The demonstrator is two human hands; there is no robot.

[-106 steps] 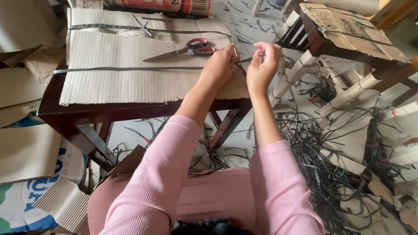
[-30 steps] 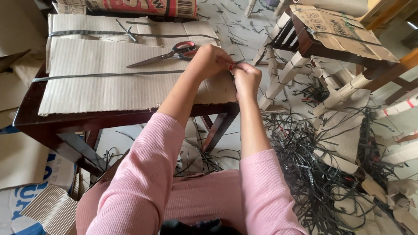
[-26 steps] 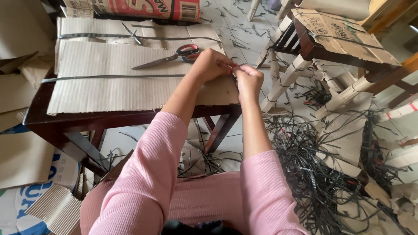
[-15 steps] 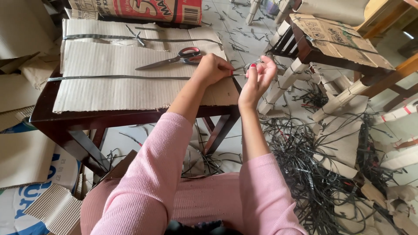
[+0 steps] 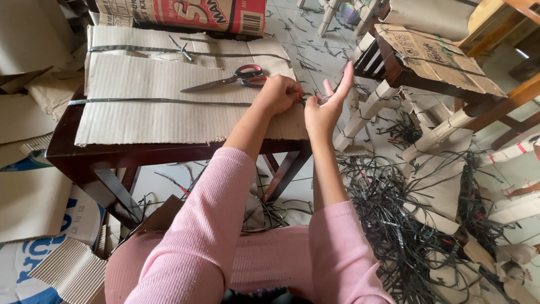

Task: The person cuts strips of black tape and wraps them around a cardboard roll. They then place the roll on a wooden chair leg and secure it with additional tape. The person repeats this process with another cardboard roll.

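Observation:
A corrugated cardboard sheet point(image 5: 152, 107) lies on a dark wooden table point(image 5: 73, 155). A thin black strap point(image 5: 163, 102) runs across it. My left hand point(image 5: 277, 93) is closed at the strap's right end, by the sheet's right edge. My right hand point(image 5: 325, 105) pinches the strap end just beyond the table edge, with the other fingers raised. Red-handled scissors point(image 5: 233, 78) lie on the cardboard just behind my left hand.
A printed red carton point(image 5: 185, 12) stands at the table's back. A second black strap with a knot point(image 5: 183, 52) crosses the far cardboard. A wooden stool with cardboard point(image 5: 439, 59) stands at the right. Tangled black straps point(image 5: 405, 225) and rolled cardboard pieces cover the floor.
My hands stayed at the strap's right end. The right hand first pressed close to the left, then drew apart to the right and raised its fingers. The camera view shifted slightly.

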